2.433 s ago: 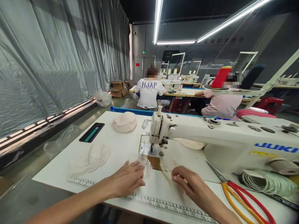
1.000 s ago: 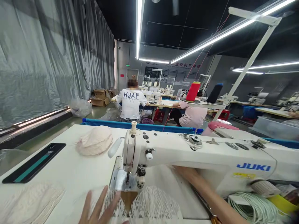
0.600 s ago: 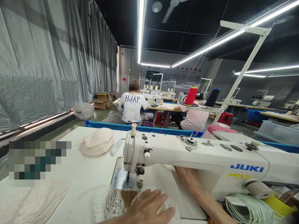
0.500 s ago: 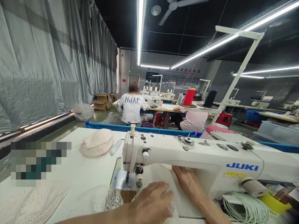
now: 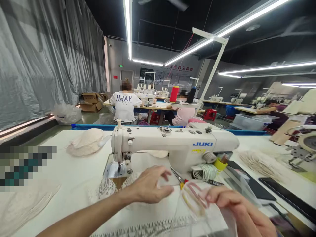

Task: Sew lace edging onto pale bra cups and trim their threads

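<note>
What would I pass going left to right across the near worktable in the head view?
Pale lacy fabric → pale rounded fabric pile → shiny metal plate → left hand → scissors → right hand → another machine at the edge.

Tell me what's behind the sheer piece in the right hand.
Scissors: red and yellow handles show, faded, through the sheer piece. Whatever lies directly behind the right hand is covered.

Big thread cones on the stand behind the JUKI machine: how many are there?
2: a red cone on the left and a dark cone to its right. Any directly behind them would be hidden.
</note>
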`<state>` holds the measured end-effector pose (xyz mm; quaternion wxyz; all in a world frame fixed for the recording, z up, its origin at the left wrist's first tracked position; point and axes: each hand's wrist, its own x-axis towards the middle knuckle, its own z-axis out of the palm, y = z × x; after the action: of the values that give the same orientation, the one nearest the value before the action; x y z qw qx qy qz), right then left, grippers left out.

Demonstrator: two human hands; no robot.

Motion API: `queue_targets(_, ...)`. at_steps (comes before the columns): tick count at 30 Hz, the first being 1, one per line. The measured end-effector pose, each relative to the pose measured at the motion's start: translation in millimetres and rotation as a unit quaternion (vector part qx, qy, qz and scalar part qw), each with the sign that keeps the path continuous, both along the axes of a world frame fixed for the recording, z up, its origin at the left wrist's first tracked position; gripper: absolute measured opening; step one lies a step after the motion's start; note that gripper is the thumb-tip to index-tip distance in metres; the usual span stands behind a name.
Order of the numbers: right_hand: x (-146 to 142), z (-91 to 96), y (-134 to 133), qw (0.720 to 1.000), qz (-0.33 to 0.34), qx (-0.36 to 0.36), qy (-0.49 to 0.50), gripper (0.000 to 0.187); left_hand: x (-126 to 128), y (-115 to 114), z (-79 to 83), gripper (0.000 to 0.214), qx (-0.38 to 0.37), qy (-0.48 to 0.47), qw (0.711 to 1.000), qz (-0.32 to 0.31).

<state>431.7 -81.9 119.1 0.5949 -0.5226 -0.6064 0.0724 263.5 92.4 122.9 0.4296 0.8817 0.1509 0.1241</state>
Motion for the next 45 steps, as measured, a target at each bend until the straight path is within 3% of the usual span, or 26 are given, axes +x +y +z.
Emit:
queue_targets(1,-7.3,0.9,-1.6,0.999,0.01,-0.009,0.033,0.03,-1.1,-7.3,-1.1,0.052,-0.082,-0.032,0.993,-0.073)
queue_targets(3,-20.2,-0.3,-3.8,0.996,0.015,-0.028,0.082,0.035,-4.0,-24.8,-8.9,0.079,-0.252,-0.076,0.948,-0.179)
queue_targets(4,-25.6,-1.8,-5.5,0.995,0.013,-0.04,0.093,0.036,-6.4,-34.4,-14.7,0.085,-0.317,-0.086,0.928,-0.177)
queue_targets(6,-34.4,-6.1,-11.3,0.993,0.008,-0.07,0.091,0.037,-13.7,-52.7,-26.6,0.081,-0.377,-0.092,0.917,-0.095)
queue_targets(8,-42.2,-12.7,-18.1,0.991,0.005,-0.111,0.073,0.036,-24.3,-66.6,-36.1,0.061,-0.379,-0.09,0.921,-0.011)
queue_targets(11,-56.9,-29.2,-21.3,0.971,0.011,-0.228,0.074,0.026,-44.3,-77.4,-44.0,0.044,-0.382,-0.081,0.921,-0.001)
queue_targets(14,-76.0,-48.9,-12.4,0.939,0.056,-0.332,0.064,0.044,-66.3,-80.4,-49.4,0.041,-0.4,-0.082,0.913,-0.004)
queue_targets(17,-92.0,-60.6,-0.9,0.928,0.09,-0.357,0.057,0.034,-89.3,-81.0,-55.7,0.047,-0.427,-0.064,0.902,0.022)
queue_targets(19,-98.9,-62.0,3.4,0.926,0.095,-0.363,0.036,0.038,-103.4,-81.4,-59.9,0.05,-0.419,-0.041,0.906,0.031)
queue_targets(21,-104.1,-60.2,4.7,0.925,0.093,-0.368,-0.013,0.038,-113.9,-81.8,-63.8,0.062,-0.35,-0.017,0.936,0.029)
queue_targets(24,-110.2,-54.7,4.1,0.919,0.083,-0.376,-0.085,0.036,-119.7,-81.4,-69.1,0.077,-0.163,-0.001,0.986,0.028)
queue_targets(27,-111.9,-47.3,3.7,0.905,0.066,-0.399,-0.129,0.037,-117.1,-80.1,-72.9,0.068,-0.091,-0.027,0.995,0.023)
queue_targets(30,-109.1,-40.9,4.4,0.886,0.06,-0.428,-0.17,0.035,-113.7,-80.0,-74.9,0.059,-0.184,-0.036,0.982,0.026)
queue_targets(33,-106.6,-40.2,6.2,0.878,0.056,-0.433,-0.195,0.036,-114.0,-81.3,-76.4,0.041,-0.329,-0.036,0.943,0.022)
queue_targets(35,-106.9,-43.2,8.1,0.875,0.059,-0.438,-0.198,0.038,-116.7,-81.4,-77.5,0.032,-0.387,-0.018,0.921,0.033)
queue_targets(45,-114.5,-61.7,28.0,0.872,0.122,-0.461,-0.107,0.042,-141.6,-61.8,-68.4,0.029,-0.471,0.011,0.879,0.07)
